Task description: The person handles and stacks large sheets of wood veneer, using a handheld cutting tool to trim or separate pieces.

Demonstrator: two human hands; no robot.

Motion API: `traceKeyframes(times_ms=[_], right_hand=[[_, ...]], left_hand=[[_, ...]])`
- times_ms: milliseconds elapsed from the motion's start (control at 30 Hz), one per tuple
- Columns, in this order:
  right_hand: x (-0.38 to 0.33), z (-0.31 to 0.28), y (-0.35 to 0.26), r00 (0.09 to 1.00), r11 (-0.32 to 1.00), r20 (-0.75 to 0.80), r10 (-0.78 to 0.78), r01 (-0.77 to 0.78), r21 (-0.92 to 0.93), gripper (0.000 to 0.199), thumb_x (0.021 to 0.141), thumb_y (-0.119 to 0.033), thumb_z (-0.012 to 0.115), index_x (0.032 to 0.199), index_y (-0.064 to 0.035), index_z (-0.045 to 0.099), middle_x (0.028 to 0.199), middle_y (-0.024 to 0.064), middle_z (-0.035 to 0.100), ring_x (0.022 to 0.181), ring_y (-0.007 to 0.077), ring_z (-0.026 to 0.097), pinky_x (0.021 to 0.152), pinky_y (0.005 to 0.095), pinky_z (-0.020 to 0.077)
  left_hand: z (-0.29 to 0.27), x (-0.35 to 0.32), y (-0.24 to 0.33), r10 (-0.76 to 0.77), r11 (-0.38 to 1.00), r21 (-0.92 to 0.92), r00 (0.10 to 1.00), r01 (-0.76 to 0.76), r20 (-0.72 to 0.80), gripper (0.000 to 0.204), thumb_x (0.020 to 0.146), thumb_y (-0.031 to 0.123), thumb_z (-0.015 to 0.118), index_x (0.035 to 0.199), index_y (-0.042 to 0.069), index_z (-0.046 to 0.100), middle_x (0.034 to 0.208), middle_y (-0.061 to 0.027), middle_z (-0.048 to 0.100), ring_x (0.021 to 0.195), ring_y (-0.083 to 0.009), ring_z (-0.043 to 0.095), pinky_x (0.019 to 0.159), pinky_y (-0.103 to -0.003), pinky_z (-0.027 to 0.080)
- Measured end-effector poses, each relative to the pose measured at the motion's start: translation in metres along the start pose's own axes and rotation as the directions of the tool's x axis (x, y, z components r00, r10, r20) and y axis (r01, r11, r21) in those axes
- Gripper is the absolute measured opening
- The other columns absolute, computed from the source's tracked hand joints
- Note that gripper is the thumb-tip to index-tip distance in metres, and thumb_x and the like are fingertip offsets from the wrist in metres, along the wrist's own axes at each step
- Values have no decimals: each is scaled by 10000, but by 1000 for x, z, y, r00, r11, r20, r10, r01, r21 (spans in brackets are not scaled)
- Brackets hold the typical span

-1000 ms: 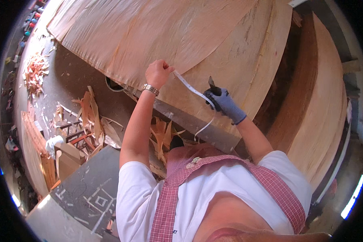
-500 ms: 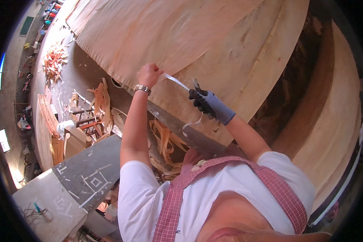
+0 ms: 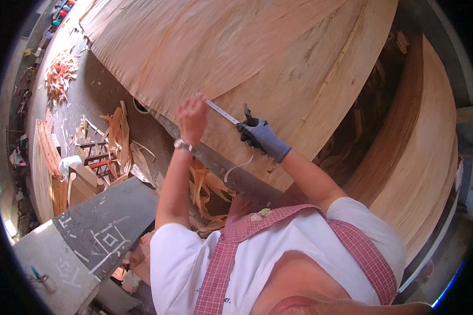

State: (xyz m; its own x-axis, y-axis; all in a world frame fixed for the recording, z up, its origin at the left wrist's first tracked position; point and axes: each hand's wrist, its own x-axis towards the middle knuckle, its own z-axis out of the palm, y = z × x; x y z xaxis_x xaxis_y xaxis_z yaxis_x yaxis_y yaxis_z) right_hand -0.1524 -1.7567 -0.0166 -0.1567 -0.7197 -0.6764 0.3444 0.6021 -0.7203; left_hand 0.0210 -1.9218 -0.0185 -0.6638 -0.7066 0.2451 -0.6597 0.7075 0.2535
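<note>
A narrow white strip of dotted tape (image 3: pixel 223 112) is stretched between my two hands, just over a large sheet of pale wood veneer (image 3: pixel 278 94). My bare left hand (image 3: pixel 192 119), a watch on its wrist, is closed at the far end of the tape; motion blurs its fingers a little. My right hand (image 3: pixel 261 137), in a blue glove with black-coated fingers, is closed on the other end. A loose tail of the tape curls down below it. Something dark and pointed rises by the right thumb; I cannot make out what it is. Near the hands, an overlap edge runs across the veneer.
A grey board with chalk-like marks (image 3: pixel 108 231) lies at the lower left. Veneer scraps (image 3: pixel 118 134) and curled shavings (image 3: pixel 62 73) litter the left side. On the right stands a curved stack of veneer sheets (image 3: pixel 404 157), with a dark gap before it.
My left hand has turned and its back now shows more. Both hands sit slightly lower and further left in view, with the tape still stretched between them. The whole view has shifted a little.
</note>
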Motion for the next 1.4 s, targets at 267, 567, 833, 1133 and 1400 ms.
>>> traceKeyframes(times_ms=[267,567,833,1133,1400], right_hand=[[43,-59,-45,655,214,181,-734,476,-853,235,878,-262,586,879,-28,608,669,168,635,584,305,634,586,457,490],[69,-260,-147,964,968,-102,-246,249,20,243,888,-275,628,873,-34,602,693,57,670,504,113,545,429,279,425],[101,-295,-144,996,997,49,-81,80,8,256,880,-297,632,881,-42,618,708,68,669,517,131,560,446,265,423],[152,-357,-219,815,477,200,-544,496,-725,254,883,-275,577,878,-21,568,718,185,644,564,284,615,567,396,495],[292,-376,-334,946,916,76,-315,324,-239,248,875,-265,619,902,-19,614,709,74,675,514,125,561,470,263,441]], left_hand=[[6,-28,39,29,986,163,995,-44,94,510,859,322,601,1326,139,512,1343,-48,536,1261,-270,469,1037,-423,349],[-12,45,89,-384,922,153,891,356,241,626,823,95,599,1411,141,388,1372,-110,493,1286,-301,431,1056,-431,333],[105,182,254,87,996,9,993,-88,77,508,879,223,558,1364,112,456,1413,-78,457,1295,-280,408,1070,-431,298],[118,203,262,25,1000,11,994,-26,104,586,814,315,646,1359,168,487,1394,-102,472,1256,-303,422,1019,-442,322],[143,365,246,-79,996,31,991,83,-106,553,816,152,593,1356,150,471,1353,-65,512,1085,-247,515,921,-400,384]])
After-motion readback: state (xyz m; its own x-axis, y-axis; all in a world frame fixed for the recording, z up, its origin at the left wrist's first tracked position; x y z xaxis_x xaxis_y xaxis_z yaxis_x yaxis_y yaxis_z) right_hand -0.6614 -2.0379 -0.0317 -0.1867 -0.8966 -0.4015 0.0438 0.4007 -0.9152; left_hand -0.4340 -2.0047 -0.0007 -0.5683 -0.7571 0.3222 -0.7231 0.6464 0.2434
